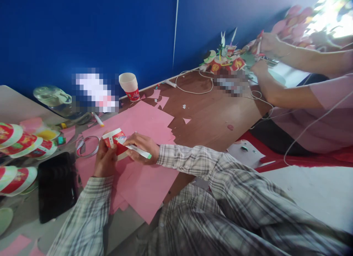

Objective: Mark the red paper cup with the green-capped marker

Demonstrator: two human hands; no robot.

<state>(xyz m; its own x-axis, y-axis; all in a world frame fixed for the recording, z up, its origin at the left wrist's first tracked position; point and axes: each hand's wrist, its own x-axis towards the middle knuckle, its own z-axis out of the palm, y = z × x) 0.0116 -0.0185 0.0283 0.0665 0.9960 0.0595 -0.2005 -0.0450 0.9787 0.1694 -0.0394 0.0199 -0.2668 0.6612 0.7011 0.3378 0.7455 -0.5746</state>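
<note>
Above the pink paper sheets (149, 120), my left hand (105, 158) is closed round a red and white printed paper cup (119, 153), which lies tilted on its side. A white marker with a green end (142, 151) is gripped in my right hand (142, 145). The marker's tip end points at the cup's printed side and is partly hidden by my fingers. Left of my left hand lies a roll of clear tape (87, 146). Another white marker with a yellow end (98, 119) rests just beyond the cup.
Stacked paper cups (129, 87) stand by the blue wall. More printed cups (26, 142) lie at left, near a black tablet-like device (57, 188). A white cable (193, 92) loops across the brown table (209, 116). At right, another person's hands (264, 53) work near decorated cups (227, 64).
</note>
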